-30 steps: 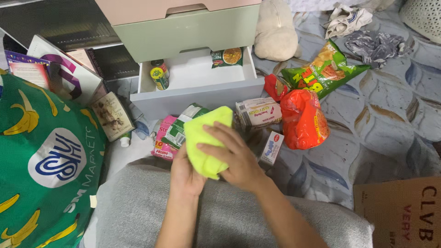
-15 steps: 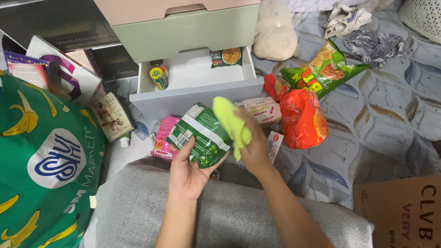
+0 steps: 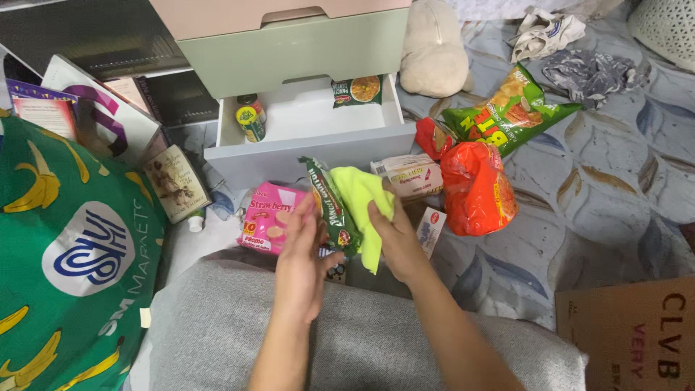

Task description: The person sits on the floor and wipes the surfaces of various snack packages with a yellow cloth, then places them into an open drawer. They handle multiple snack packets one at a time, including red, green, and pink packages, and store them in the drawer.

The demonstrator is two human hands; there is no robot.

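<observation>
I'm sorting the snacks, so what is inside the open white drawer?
The open white drawer holds a small green-and-yellow can at its left and a green noodle packet at the back. Its rear part is hidden under the pale green drawer front above.

Both forearms reach forward, the left hand (image 3: 302, 253) with fingers (image 3: 308, 213) extended upward, the right hand (image 3: 391, 235) curled closed.

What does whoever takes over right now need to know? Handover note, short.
Left hand: holds a green noodle packet on edge.
Right hand: presses a yellow-green cloth against the packet's side.
Nearby: pink snack pack on the floor, open white drawer holding a small can and another noodle packet.
Done: two items sit in the drawer.
Left: orange bag, green chip bag and other snacks lie outside.
</observation>
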